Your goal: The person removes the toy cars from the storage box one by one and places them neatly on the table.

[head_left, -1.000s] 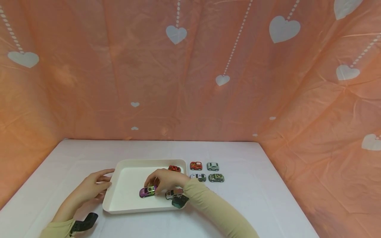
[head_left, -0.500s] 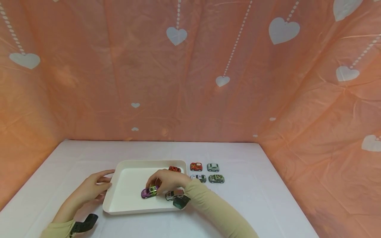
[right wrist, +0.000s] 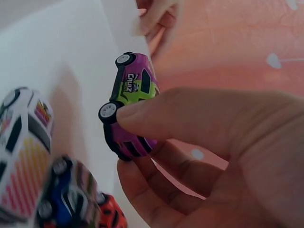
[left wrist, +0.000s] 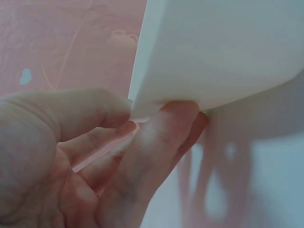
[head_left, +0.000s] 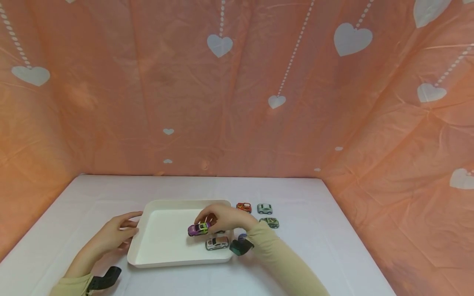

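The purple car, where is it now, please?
In the head view, the right hand holds the purple car over the right side of the tray, near the white car.

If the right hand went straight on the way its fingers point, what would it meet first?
Probably the tray's left rim, past bare tray floor, where the left hand touches it. The right hand, holding the purple car, might clear it and meet the left hand instead; height is unclear.
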Action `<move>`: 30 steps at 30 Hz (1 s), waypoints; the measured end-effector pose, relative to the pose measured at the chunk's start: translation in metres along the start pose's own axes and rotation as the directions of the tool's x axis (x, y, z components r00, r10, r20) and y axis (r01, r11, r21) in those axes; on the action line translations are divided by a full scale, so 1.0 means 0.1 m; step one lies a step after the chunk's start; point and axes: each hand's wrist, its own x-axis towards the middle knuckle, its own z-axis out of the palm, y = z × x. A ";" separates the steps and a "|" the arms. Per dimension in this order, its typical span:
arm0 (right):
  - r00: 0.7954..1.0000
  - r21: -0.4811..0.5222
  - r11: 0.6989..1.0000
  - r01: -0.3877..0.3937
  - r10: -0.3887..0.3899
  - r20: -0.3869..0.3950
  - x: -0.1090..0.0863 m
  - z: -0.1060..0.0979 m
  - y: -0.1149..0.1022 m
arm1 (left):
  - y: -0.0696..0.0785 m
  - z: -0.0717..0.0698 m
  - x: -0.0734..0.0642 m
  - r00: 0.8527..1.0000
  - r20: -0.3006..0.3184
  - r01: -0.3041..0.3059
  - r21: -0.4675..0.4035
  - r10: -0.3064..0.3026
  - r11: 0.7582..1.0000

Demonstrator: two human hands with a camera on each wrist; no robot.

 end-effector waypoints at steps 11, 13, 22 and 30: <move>0.995 0.093 0.995 -0.035 0.043 -0.090 -0.52 -0.21 0.14 | -0.04 -0.01 0.03 1.000 -0.001 -0.013 0.001 0.013 1.000; 0.993 0.101 0.994 -0.050 0.060 -0.098 -0.61 -0.23 0.17 | -0.05 -0.01 0.03 1.000 0.000 -0.014 -0.002 0.014 1.000; 0.980 0.109 0.986 -0.129 0.144 -0.138 -1.00 -0.27 0.32 | -0.05 0.00 0.05 1.000 0.003 0.001 -0.005 -0.001 1.000; 0.963 0.143 0.975 -0.172 0.197 -0.182 -1.30 -0.31 0.49 | -0.03 0.00 0.03 1.000 -0.001 0.001 -0.003 -0.001 1.000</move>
